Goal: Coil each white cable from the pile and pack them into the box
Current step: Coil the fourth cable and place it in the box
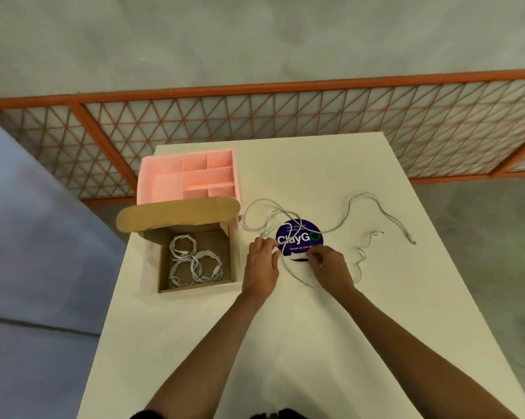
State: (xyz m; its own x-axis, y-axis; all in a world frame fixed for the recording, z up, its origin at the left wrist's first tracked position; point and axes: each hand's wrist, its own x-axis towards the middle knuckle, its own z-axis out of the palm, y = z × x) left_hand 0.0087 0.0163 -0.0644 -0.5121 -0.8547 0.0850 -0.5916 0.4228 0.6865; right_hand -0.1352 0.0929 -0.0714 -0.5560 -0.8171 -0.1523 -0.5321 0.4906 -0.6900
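Note:
An open cardboard box (231, 255) sits at the table's left side with three coiled white cables (191, 264) inside. Loose white cables (346, 213) sprawl over the table's middle and right. My left hand (262, 261) pinches one white cable just left of a round blue sticker (299, 237). My right hand (330, 267) grips the same cable a little to the right, and a loop of it curves below and between both hands. A small dark strip lies between my hands.
A pink divided organizer (188, 176) stands behind the box, whose flap (176, 213) leans back against it. The white table (285, 343) ends at the left by the box. An orange lattice fence (285, 116) runs beyond the far edge.

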